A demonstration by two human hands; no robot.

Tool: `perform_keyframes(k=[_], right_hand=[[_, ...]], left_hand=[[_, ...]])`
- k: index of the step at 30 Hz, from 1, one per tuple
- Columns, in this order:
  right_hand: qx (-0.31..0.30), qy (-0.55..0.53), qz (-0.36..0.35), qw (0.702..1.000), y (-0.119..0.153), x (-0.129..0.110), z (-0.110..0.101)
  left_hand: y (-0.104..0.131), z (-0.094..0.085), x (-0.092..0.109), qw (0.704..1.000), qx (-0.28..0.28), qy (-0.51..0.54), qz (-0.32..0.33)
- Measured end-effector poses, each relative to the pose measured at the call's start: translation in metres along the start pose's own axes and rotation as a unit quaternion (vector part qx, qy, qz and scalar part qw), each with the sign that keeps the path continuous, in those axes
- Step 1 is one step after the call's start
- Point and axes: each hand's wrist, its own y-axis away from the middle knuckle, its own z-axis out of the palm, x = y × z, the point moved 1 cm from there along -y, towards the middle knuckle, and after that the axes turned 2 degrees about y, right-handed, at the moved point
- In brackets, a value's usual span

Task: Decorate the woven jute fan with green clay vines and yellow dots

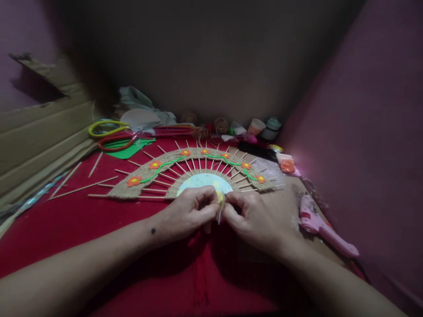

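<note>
Close together at the middle, my left hand (194, 209) and my right hand (253, 215) both pinch a small yellow packet (220, 199) that looks like clear plastic. Fingers hide much of it. Just beyond lies a half-round stick fan (173, 159) with woven twine bands. Orange flowers with yellow centres (155, 164) and wavy green stems (169, 164) decorate its outer band. A pale blue half-disc (201, 180) sits at the fan's centre, partly covered by my hands. Below my hands, red tassel-like strands (200, 273) hang or lie on the red cloth.
On the right, a pink glue gun (325, 231) lies on a brown board (287, 198), with an orange packet (287, 164) farther back. Scissors with yellow handles (109, 127), a green sheet (128, 149) and loose sticks (82, 188) are left. Cardboard (42, 132) borders the left; a cup (256, 127) stands behind.
</note>
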Motion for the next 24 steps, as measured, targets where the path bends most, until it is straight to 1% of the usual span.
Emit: perform_keyframes(k=[2, 3, 6, 8, 10, 13, 15, 18, 21, 23, 24], right_hand=[[0.005, 0.039, 0.001, 0.999, 0.001, -0.002, 0.001], [0.006, 0.051, 0.003, 0.999, 0.002, -0.003, 0.001], [0.012, 0.065, 0.001, 0.998, 0.003, -0.003, 0.005], [0.023, 0.057, -0.011, 0.998, 0.003, -0.003, 0.009], [0.038, 0.034, -0.022, 0.998, 0.004, -0.002, 0.011], [0.056, -0.008, -0.032, 0.998, 0.005, -0.001, 0.012], [0.061, -0.036, -0.040, 0.997, 0.005, 0.000, 0.010], [0.052, -0.076, -0.036, 0.995, 0.004, 0.000, 0.007], [0.038, -0.107, -0.021, 0.993, 0.003, 0.002, 0.006], [0.032, -0.127, -0.014, 0.991, 0.001, 0.003, 0.006], [0.031, -0.135, -0.011, 0.990, 0.001, 0.003, 0.006]], left_hand=[[0.000, 0.002, -0.001, 0.998, 0.034, -0.043, -0.005], [0.000, 0.003, -0.002, 0.995, 0.058, -0.076, 0.005], [0.000, 0.005, -0.005, 0.969, 0.131, -0.198, 0.069], [0.001, 0.006, -0.006, 0.954, 0.155, -0.236, 0.102], [0.001, 0.005, -0.006, 0.960, 0.152, -0.215, 0.096], [0.001, 0.005, -0.004, 0.975, 0.128, -0.167, 0.070], [0.001, 0.005, -0.002, 0.978, 0.114, -0.163, 0.062], [0.000, 0.004, 0.000, 0.984, 0.103, -0.143, 0.039], [0.000, 0.004, 0.003, 0.995, 0.072, -0.065, 0.008], [-0.001, 0.004, 0.004, 0.997, 0.062, -0.038, 0.002], [-0.001, 0.004, 0.004, 0.997, 0.064, -0.043, 0.006]])
